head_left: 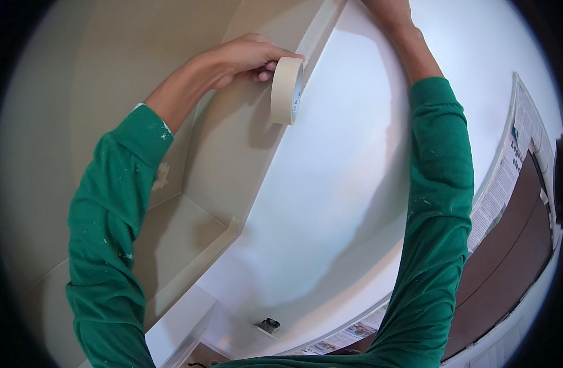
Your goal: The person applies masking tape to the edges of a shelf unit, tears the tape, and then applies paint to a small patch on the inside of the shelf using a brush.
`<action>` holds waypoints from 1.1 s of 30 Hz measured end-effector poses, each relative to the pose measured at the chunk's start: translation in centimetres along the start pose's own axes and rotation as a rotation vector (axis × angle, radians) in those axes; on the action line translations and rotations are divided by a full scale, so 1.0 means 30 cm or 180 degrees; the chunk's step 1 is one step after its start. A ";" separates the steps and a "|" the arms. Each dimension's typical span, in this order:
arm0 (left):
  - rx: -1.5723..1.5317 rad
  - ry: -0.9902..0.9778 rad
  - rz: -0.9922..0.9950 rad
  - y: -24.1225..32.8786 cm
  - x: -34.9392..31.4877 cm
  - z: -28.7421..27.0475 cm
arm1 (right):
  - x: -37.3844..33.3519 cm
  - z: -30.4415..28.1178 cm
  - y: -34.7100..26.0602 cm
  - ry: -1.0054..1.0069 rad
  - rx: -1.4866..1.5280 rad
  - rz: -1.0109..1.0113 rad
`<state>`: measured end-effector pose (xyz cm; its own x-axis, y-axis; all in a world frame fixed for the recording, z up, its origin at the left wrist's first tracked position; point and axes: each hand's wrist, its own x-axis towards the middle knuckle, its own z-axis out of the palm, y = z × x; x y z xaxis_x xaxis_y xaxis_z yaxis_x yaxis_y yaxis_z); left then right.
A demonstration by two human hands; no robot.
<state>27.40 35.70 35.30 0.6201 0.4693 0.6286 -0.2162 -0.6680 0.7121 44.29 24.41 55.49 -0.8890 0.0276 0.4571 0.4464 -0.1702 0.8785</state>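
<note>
My left hand (pixel 251 56) grips a roll of cream masking tape (pixel 284 92), with its thumb stretched along the roll's upper rim. The roll hangs on edge against the long border (pixel 318 30) where a beige recess meets the white wall. Higher up, at the top of the picture, my right hand (pixel 391 11) is raised near the far end of that border. Its fingers lie beyond the picture's edge, so what they touch or hold is hidden. Both arms are lifted in green sleeves flecked with white paint.
The beige recess (pixel 140 55) fills the left side, with a pale rough patch (pixel 162 176) on its wall. White wall (pixel 318 202) spans the middle. Sheets of newspaper (pixel 501 178) border a brown panel (pixel 508 251) at right. A dark fitting (pixel 269 325) sits low on the wall.
</note>
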 end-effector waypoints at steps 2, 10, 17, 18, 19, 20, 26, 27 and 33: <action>-0.0015 -0.0004 -0.0016 -0.008 0.009 -0.007 | 0.002 0.003 -0.001 0.0005 -0.0010 -0.0033; -0.0018 -0.0007 -0.0041 -0.010 0.016 -0.007 | 0.005 0.019 0.006 0.0266 -0.0031 0.0067; 0.0011 -0.0054 -0.0058 0.001 0.006 -0.010 | -0.041 -0.050 -0.026 0.0418 0.0068 0.0979; 0.0017 -0.0065 -0.0045 -0.002 0.009 -0.010 | -0.058 -0.061 -0.034 0.0272 0.0038 0.0837; -0.0002 -0.0074 -0.0033 0.000 0.012 -0.009 | -0.075 -0.079 -0.047 0.0117 -0.0002 0.0696; -0.0019 -0.0085 -0.0023 0.000 0.013 -0.009 | -0.089 -0.097 -0.057 -0.0039 -0.0041 0.0557; 0.0027 -0.0114 -0.0073 0.005 0.014 -0.013 | -0.085 -0.125 -0.107 -0.0389 -0.0057 0.0453; 0.0015 -0.0116 -0.0083 0.005 0.013 -0.011 | -0.083 -0.127 -0.105 -0.0442 -0.0073 0.0432; -0.0075 -0.0088 -0.0140 0.002 0.022 -0.021 | -0.075 -0.118 -0.099 -0.0607 -0.0102 0.0326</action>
<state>27.32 36.35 35.97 0.6500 0.4816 0.5878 -0.2056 -0.6332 0.7462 44.62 21.37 51.37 -0.8024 0.1938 0.5644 0.5272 -0.2128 0.8227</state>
